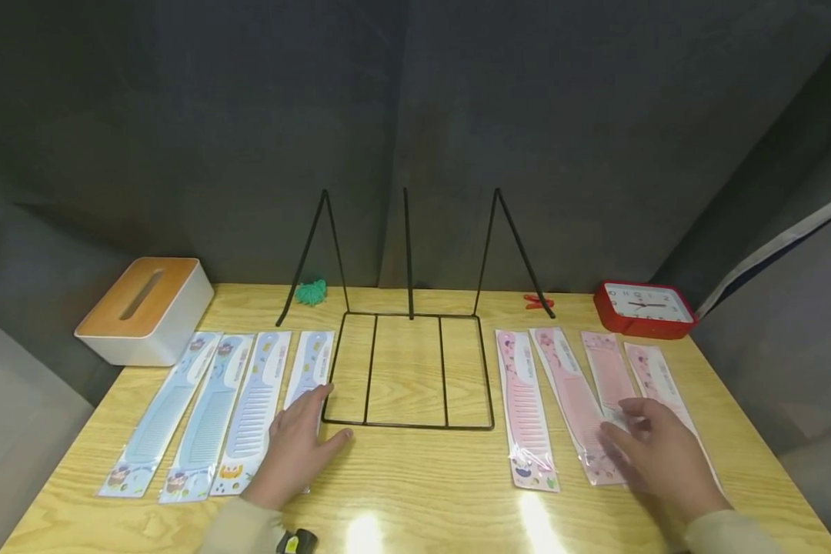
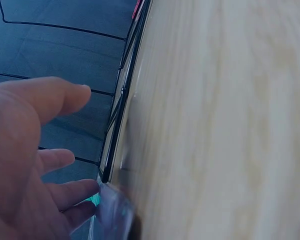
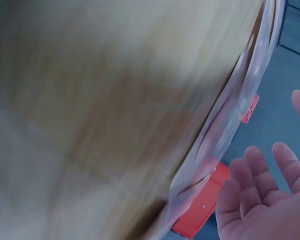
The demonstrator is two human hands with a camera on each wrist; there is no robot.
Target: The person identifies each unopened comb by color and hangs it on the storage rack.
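My left hand (image 1: 296,446) hovers over the lower part of a packaged blue comb (image 1: 312,358), fingers relaxed and thumb apart, and it hides much of that comb. In the left wrist view nothing lies between thumb and fingers. More blue combs (image 1: 252,408) in clear sleeves lie to its left. My right hand (image 1: 661,454) is above the pink packaged combs, its fingers loosely bent and holding nothing in the right wrist view. It covers the lower end of one pink comb (image 1: 605,362), between a pink comb (image 1: 571,392) and the outermost pink comb (image 1: 654,377).
A black wire rack (image 1: 407,425) stands mid-table between the two comb groups. Another pink comb (image 1: 526,408) lies just right of it. Behind are a white tissue box with wooden lid (image 1: 131,300), a green tangled item (image 1: 311,292), a red clip (image 1: 536,301) and a red clock (image 1: 644,308).
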